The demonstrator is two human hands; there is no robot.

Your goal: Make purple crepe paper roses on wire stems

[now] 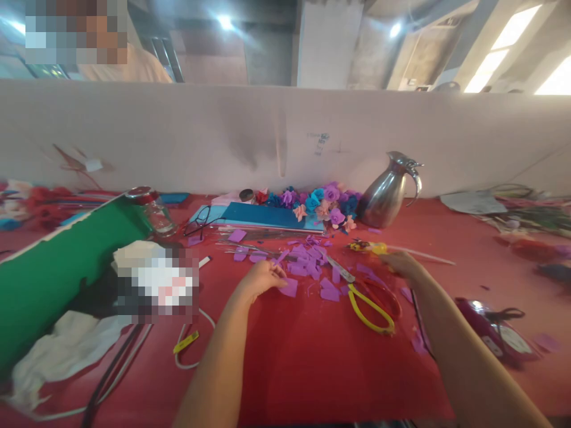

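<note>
My left hand pinches the edge of a small purple paper piece just above the red table. Beside it lie many more purple cut pieces in a loose pile. My right hand is closed at a yellow glue gun, its fingers partly hidden. A pale glue stick juts from the gun's back, and its nozzle points left over the table. Between my hands rest scissors with yellow and red handles, blades toward the pile.
Behind the pile are blue sheets, paper flowers and a steel jug. A glass jar, green board and white cable are left; a dark red device is right. A person is beyond the partition.
</note>
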